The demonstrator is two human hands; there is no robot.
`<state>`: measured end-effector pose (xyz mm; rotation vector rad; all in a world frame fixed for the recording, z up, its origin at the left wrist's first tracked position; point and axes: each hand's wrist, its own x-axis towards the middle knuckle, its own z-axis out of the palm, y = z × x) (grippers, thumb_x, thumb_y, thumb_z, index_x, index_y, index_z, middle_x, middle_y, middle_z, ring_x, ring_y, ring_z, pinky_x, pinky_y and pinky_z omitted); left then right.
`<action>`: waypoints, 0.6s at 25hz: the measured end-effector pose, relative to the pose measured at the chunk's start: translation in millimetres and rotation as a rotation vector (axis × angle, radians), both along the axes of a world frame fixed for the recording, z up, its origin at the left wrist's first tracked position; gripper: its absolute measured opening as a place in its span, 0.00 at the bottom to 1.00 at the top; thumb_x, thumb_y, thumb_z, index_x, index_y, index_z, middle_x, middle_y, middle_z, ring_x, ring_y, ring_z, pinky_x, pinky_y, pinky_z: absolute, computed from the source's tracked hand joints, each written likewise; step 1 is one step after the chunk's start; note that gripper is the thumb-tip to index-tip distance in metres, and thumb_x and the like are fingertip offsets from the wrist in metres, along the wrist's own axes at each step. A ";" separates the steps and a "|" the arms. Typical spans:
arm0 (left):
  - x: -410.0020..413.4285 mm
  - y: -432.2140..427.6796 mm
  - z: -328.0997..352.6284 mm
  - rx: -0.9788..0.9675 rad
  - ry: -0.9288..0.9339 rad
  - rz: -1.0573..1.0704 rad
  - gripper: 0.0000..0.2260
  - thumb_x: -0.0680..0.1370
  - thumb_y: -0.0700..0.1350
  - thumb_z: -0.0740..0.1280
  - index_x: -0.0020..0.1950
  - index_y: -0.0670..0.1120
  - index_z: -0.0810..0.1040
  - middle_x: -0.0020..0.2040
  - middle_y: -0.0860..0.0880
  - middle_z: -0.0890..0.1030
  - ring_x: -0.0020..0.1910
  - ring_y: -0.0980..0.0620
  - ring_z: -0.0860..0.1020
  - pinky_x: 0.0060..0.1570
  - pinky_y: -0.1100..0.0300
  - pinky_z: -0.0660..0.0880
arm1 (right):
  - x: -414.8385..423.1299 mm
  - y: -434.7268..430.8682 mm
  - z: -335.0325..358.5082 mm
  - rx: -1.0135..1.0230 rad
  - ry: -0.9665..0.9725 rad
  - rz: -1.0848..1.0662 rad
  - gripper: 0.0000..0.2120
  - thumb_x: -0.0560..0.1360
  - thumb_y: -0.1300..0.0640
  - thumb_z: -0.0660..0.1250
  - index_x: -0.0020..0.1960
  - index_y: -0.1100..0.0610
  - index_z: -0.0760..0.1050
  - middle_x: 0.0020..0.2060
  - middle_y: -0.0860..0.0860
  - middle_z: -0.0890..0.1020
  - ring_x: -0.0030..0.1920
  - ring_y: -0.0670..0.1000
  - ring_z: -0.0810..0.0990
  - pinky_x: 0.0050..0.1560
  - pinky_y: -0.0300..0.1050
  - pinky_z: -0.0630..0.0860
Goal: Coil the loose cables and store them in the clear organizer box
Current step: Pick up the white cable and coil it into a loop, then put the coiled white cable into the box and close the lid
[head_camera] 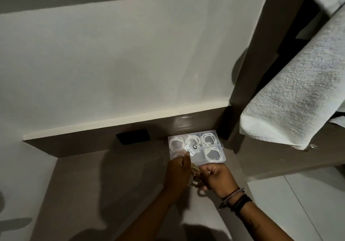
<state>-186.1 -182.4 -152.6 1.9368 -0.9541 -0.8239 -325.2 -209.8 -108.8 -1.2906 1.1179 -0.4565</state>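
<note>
both hands are down low over the grey-brown countertop (112, 184), close together, working a pale, whitish loose cable (195, 169) between them. the left hand (177, 175) is curled into a loose fist with its fingers closed around one side of the cable's loops. the right hand (217, 177), which wears several dark bracelets (236, 198) at the wrist, is also fisted, fingers folded in on the other side of the bundle. the cable shows only as a few thin strands in the gap between the two hands; how many turns it has, i cannot tell.

just beyond the knuckles sits the clear plastic organizer box (223, 154) with its divided compartments, pushed back toward the corner where the counter meets the wall. three compartments along its far row each hold a white coiled cable (210, 139), and the near right compartment holds another. the near left compartment is partly hidden by the left hand, and something pale shows in it, too unclear to name. a small white label with a dark mark (190, 149) lies across the middle of the box.

to the left of the box, a flat black rectangular panel (133, 136) is set against the low brown backsplash. on the right, a white textured towel (291, 95) hangs down over the brown side ledge, near the box but not touching it.
</note>
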 end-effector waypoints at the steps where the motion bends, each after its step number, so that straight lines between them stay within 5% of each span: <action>1: -2.2 -5.1 -5.0 0.023 0.024 0.000 0.22 0.81 0.51 0.58 0.29 0.44 0.73 0.28 0.46 0.78 0.27 0.52 0.76 0.33 0.53 0.73 | -2.6 -5.5 -8.1 0.000 -0.002 -0.019 0.24 0.74 0.74 0.61 0.26 0.54 0.80 0.24 0.55 0.81 0.22 0.49 0.78 0.23 0.39 0.75; 4: -6.7 -12.4 -18.6 0.100 0.170 -0.005 0.20 0.80 0.53 0.58 0.30 0.49 0.73 0.26 0.51 0.76 0.25 0.59 0.74 0.30 0.59 0.71 | -7.7 -16.8 -34.1 0.031 0.000 -0.084 0.17 0.73 0.72 0.64 0.32 0.58 0.83 0.23 0.56 0.81 0.22 0.52 0.77 0.26 0.45 0.73; 10: 3.8 -8.1 -40.5 0.143 0.371 0.245 0.16 0.79 0.52 0.63 0.41 0.41 0.80 0.35 0.41 0.82 0.34 0.43 0.80 0.36 0.47 0.77 | -6.7 -28.6 -60.4 0.143 -0.018 -0.178 0.13 0.73 0.68 0.67 0.32 0.61 0.83 0.21 0.55 0.79 0.21 0.51 0.75 0.28 0.45 0.71; 15: 13.6 -5.3 -50.9 0.470 0.654 0.515 0.21 0.77 0.58 0.65 0.42 0.39 0.76 0.30 0.44 0.76 0.22 0.48 0.73 0.22 0.61 0.71 | -10.3 -30.8 -58.6 0.112 0.047 -0.250 0.10 0.73 0.70 0.68 0.34 0.63 0.83 0.22 0.54 0.79 0.21 0.48 0.78 0.23 0.39 0.74</action>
